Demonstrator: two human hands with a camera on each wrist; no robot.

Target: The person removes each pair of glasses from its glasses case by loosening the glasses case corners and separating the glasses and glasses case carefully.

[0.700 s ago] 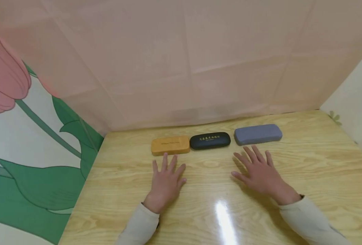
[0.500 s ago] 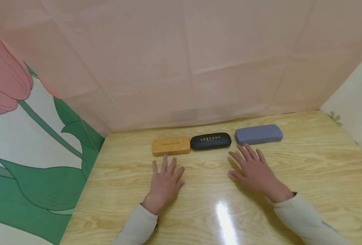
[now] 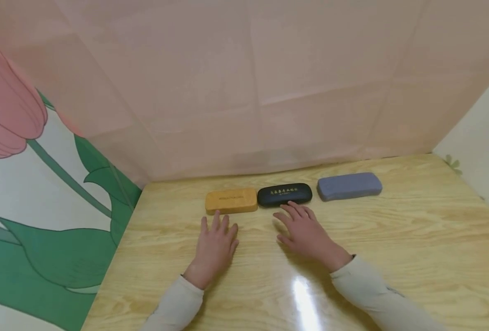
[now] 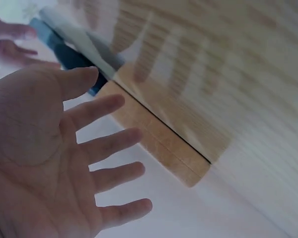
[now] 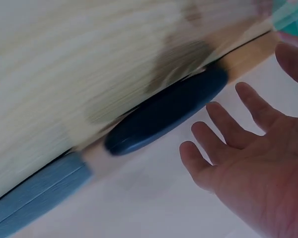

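Observation:
Three glasses cases lie in a row on the wooden table. At the left is the orange-tan case, its right end close against the black case with gold lettering. A blue-grey case lies apart at the right. My left hand hovers in front of the orange case, fingers spread, holding nothing. My right hand is over the table just before the black case, fingers loosely bent and holding nothing; in the right wrist view its fingertips appear near that case, and whether they touch it cannot be told.
Behind the cases a pink cloth hangs down to the table's back edge. At the left stands a panel with a tulip print, at the right a white wall. Light glares off the tabletop.
My right hand has swept left, from before the blue-grey case to before the black one. The left hand has shifted slightly left. All three cases stay put.

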